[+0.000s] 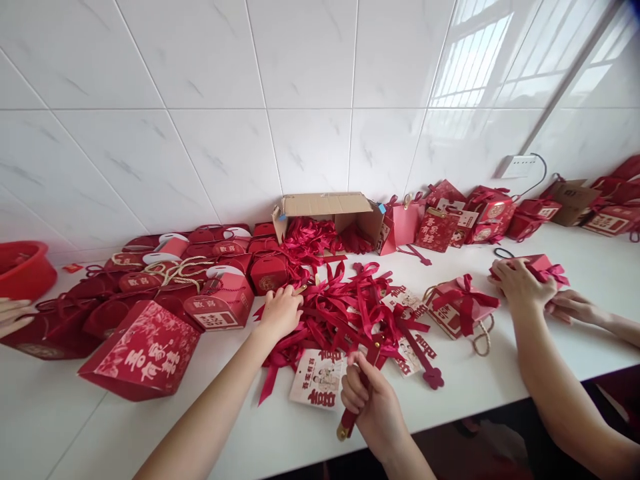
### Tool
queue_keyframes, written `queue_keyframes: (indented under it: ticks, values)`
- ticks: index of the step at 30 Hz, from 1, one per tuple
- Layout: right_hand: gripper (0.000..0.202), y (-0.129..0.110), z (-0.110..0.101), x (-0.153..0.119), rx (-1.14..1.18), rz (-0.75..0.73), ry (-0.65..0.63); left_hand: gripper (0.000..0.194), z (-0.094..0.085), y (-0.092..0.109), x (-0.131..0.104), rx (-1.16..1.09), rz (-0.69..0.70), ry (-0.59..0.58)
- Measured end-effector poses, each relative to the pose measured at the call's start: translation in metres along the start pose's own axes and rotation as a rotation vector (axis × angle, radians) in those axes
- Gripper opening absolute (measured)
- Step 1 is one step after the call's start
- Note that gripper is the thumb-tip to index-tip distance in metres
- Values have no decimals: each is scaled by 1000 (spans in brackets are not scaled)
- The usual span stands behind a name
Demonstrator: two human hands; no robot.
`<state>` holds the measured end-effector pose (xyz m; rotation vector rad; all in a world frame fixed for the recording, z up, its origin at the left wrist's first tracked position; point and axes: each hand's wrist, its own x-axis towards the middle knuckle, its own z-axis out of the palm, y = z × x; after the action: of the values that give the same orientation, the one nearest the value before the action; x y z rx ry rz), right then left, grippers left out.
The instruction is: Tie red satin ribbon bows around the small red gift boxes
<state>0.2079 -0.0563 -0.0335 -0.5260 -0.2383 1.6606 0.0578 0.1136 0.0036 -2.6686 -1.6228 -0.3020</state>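
My right hand (373, 400) is closed around a dark red strap (346, 425) with gold studs, held near the table's front edge. At the left side of a loose pile of red ribbons (345, 300), my left hand (281, 312) has its fingers curled down. A small gold-coloured piece shows by its fingertips, but what they grip is partly hidden. Between my hands lies a printed card (317, 379) with red characters and figures. Another strap with a flower-shaped end (433, 377) rests to the right of the pile.
Red gift boxes (143, 350) crowd the left side. An open cardboard box (325, 203) with ribbons stands against the tiled wall. At right, a co-worker's hands (525, 283) hold a red box; a bow-tied box (463, 307) lies nearby. Another person's hand (15, 315) and a red basin (25, 270) are far left.
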Motion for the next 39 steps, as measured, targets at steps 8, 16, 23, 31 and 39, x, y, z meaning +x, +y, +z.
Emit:
queue_keyframes:
  ticks: [8,16,23,31,39]
  values:
    - [31,-4,0,-3,70,59,-46,12,-41,-12,-24,-125,-118,71]
    - [31,10,9,-4,30,97,-38,25,-47,7,-82,-811,-271,34]
    - [34,25,19,-7,152,439,-149,19,-25,7,-110,-407,-203,53]
    - [22,56,23,10,355,470,-34,12,-38,-12,-150,-471,-94,114]
    - [10,10,32,27,270,250,-65,15,-26,-22,-172,-460,-209,64]
